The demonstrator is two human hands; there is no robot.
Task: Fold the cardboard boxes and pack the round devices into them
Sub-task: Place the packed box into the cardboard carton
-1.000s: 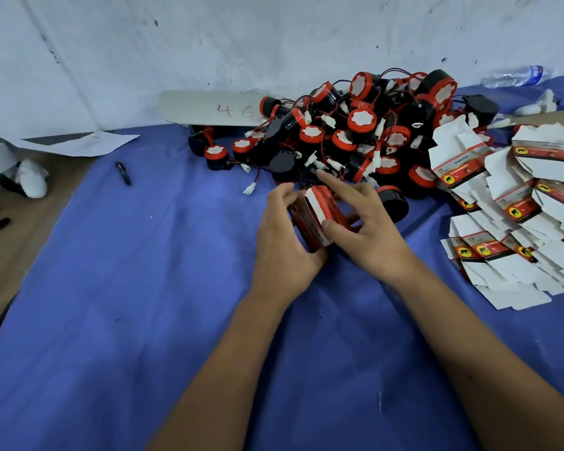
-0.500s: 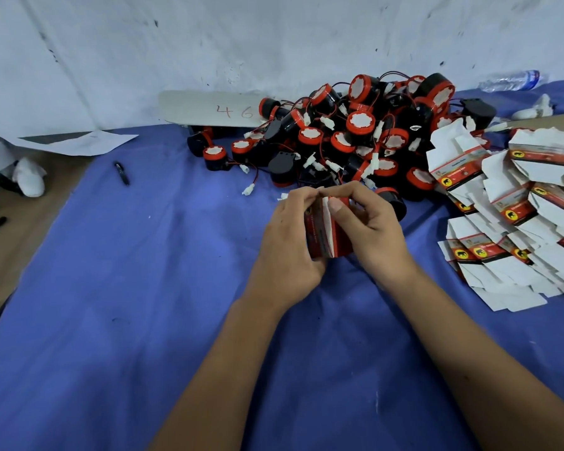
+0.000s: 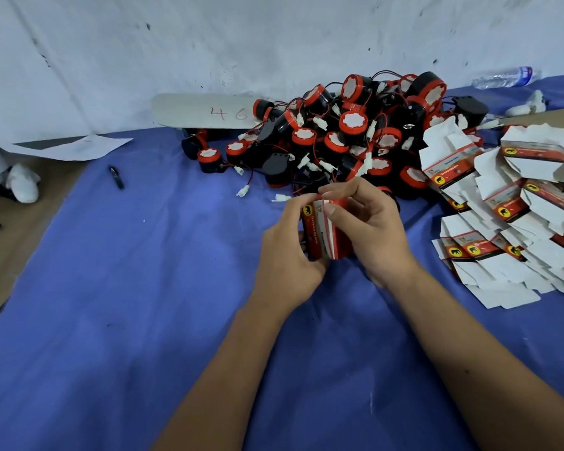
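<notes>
A small red and white cardboard box (image 3: 323, 234) stands upright between my two hands at the middle of the blue cloth. My left hand (image 3: 287, 252) grips its left side, thumb at the top edge. My right hand (image 3: 372, 229) holds the right side, with thumb and forefinger at the box's top flap. Behind the hands lies a heap of round black and red devices (image 3: 345, 135) with wires and white plugs. A spread pile of flat unfolded boxes (image 3: 515, 203) lies at the right.
The blue cloth (image 3: 144, 288) covers the table up to a white wall. A black pen (image 3: 116, 177) lies at the left, a white board marked "46" (image 3: 205, 112) leans at the back, and a plastic bottle (image 3: 505, 78) rests at the far right.
The box has turned from tilted to upright in my hands. My right thumb and forefinger have moved up to its top flap, and the yellow logo on the box's side now shows.
</notes>
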